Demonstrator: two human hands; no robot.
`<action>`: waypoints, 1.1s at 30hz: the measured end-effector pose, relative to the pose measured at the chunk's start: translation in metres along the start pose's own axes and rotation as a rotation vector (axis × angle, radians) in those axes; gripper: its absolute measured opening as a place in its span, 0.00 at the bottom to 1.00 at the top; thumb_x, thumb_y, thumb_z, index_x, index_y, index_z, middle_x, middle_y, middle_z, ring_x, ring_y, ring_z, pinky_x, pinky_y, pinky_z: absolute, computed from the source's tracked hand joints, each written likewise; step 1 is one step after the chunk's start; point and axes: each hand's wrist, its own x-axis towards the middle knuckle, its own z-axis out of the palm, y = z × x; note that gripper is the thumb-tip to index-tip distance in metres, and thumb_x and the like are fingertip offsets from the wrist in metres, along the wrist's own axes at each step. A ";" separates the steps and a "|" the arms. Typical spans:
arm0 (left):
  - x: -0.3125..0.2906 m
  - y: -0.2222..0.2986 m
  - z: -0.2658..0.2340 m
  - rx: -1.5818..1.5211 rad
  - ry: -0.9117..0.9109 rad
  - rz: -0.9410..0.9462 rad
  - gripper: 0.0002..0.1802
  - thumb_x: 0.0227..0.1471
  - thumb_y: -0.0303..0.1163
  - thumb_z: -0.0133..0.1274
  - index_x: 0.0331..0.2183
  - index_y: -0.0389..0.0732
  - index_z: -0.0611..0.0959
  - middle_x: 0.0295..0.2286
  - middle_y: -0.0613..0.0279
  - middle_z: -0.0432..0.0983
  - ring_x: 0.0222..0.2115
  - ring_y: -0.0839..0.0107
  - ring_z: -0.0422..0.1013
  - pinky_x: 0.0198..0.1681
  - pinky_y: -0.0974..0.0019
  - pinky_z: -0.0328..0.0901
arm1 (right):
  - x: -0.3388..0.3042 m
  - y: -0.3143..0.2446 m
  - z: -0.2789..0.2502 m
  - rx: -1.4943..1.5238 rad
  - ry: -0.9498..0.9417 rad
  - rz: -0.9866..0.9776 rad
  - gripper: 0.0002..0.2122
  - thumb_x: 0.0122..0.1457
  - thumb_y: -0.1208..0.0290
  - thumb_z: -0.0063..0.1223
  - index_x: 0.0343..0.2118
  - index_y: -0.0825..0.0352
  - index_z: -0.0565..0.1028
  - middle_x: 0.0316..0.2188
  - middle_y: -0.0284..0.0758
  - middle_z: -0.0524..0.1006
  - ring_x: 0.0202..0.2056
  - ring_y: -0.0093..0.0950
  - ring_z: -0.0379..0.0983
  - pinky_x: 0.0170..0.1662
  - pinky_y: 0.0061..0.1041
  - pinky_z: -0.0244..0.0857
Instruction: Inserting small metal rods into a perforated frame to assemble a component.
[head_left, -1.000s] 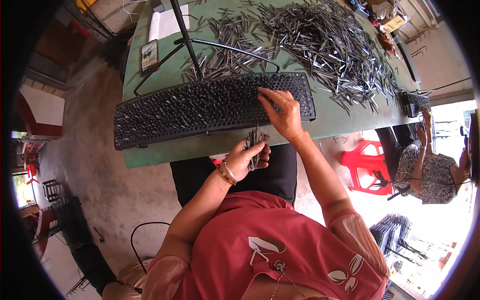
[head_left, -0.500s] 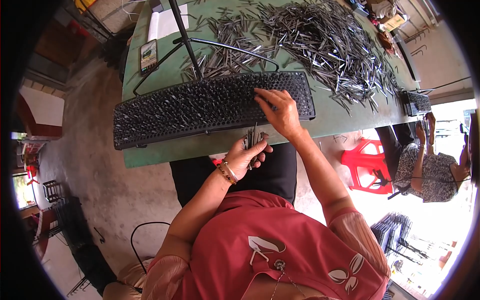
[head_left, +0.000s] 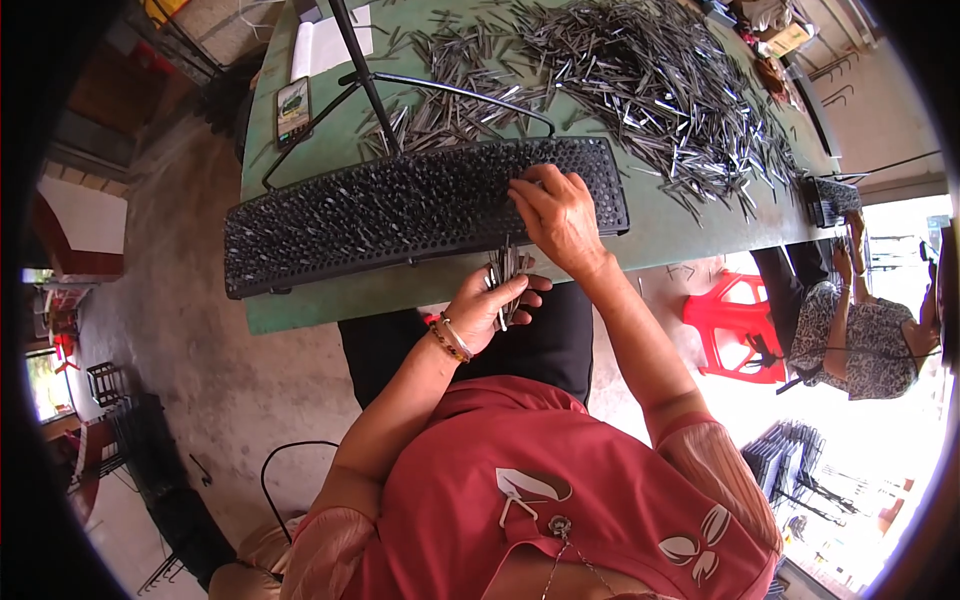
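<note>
A long black perforated rack [head_left: 400, 205] lies tilted along the near edge of the green table. Thin dark strips [head_left: 330, 215] stand in its holes across the left and middle. Bare holes [head_left: 590, 180] show at its right end. My left hand [head_left: 480, 308], just below the rack, is closed round a bundle of thin metal strips [head_left: 512, 268] with their ends sticking up. Over the rack's right part, my right hand [head_left: 560, 215] has its thumb and fingers pinched together at the holes. Whatever sits between those fingertips is hidden.
A wide heap of loose strips [head_left: 670, 100] covers the far right of the table [head_left: 300, 318]. A phone [head_left: 293, 110] and white paper [head_left: 330, 45] lie far left. A black stand [head_left: 370, 80] rises behind the rack. To the right are a red stool [head_left: 730, 330] and another person [head_left: 850, 335].
The fingers of my right hand have curled in from a more stretched pose over the rack. In my left hand the bundle of strips is more spread out.
</note>
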 end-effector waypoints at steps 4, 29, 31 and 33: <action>0.001 0.000 0.001 0.015 -0.005 -0.016 0.14 0.55 0.31 0.49 0.44 0.41 0.72 0.37 0.56 0.75 0.31 0.77 0.71 0.29 0.73 0.68 | 0.005 -0.002 -0.006 0.063 -0.017 -0.030 0.07 0.49 0.73 0.55 0.33 0.63 0.77 0.31 0.31 0.71 0.28 0.28 0.69 0.32 0.26 0.60; 0.013 -0.003 0.007 -0.062 -0.049 0.108 0.14 0.57 0.34 0.45 0.45 0.39 0.72 0.39 0.56 0.75 0.36 0.70 0.72 0.33 0.67 0.70 | -0.031 -0.009 -0.038 0.776 -0.361 0.582 0.10 0.51 0.68 0.59 0.29 0.72 0.78 0.22 0.36 0.73 0.24 0.23 0.72 0.24 0.21 0.63; 0.016 -0.002 0.013 -0.086 -0.053 0.105 0.14 0.57 0.34 0.45 0.44 0.39 0.72 0.39 0.57 0.75 0.37 0.70 0.72 0.34 0.67 0.70 | -0.032 -0.007 -0.041 0.866 -0.336 0.655 0.10 0.51 0.69 0.59 0.29 0.72 0.78 0.20 0.34 0.74 0.23 0.20 0.71 0.24 0.20 0.62; 0.016 0.000 0.017 -0.111 -0.052 0.103 0.14 0.57 0.34 0.45 0.44 0.39 0.72 0.39 0.57 0.75 0.37 0.70 0.73 0.34 0.67 0.70 | -0.030 -0.005 -0.043 0.933 -0.298 0.816 0.09 0.52 0.70 0.59 0.30 0.72 0.78 0.21 0.32 0.76 0.23 0.18 0.70 0.25 0.19 0.63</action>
